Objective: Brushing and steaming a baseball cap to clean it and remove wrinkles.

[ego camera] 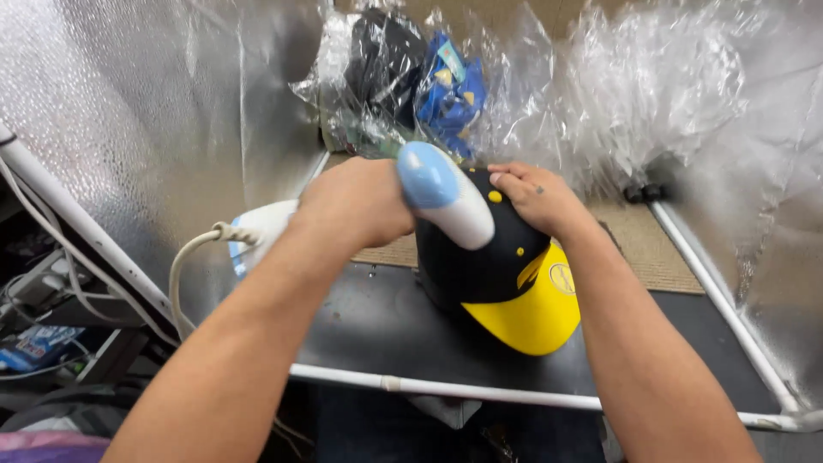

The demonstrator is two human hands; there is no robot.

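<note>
A black baseball cap (480,266) with a yellow brim and a yellow top button sits on a dark platform (360,330), brim toward me. My left hand (356,204) grips a white and light-blue handheld steamer (446,195), its head pressed against the cap's crown. A white cord (184,266) runs from it down to the left. My right hand (536,195) rests on the back of the crown, fingers curled over the fabric, holding the cap steady.
Crinkled clear plastic bags (600,94) with dark and blue items (450,90) are piled behind the cap. Silver foil sheeting (154,120) lines the left and right sides. A white pipe frame (480,393) edges the platform. Cables and clutter lie at lower left.
</note>
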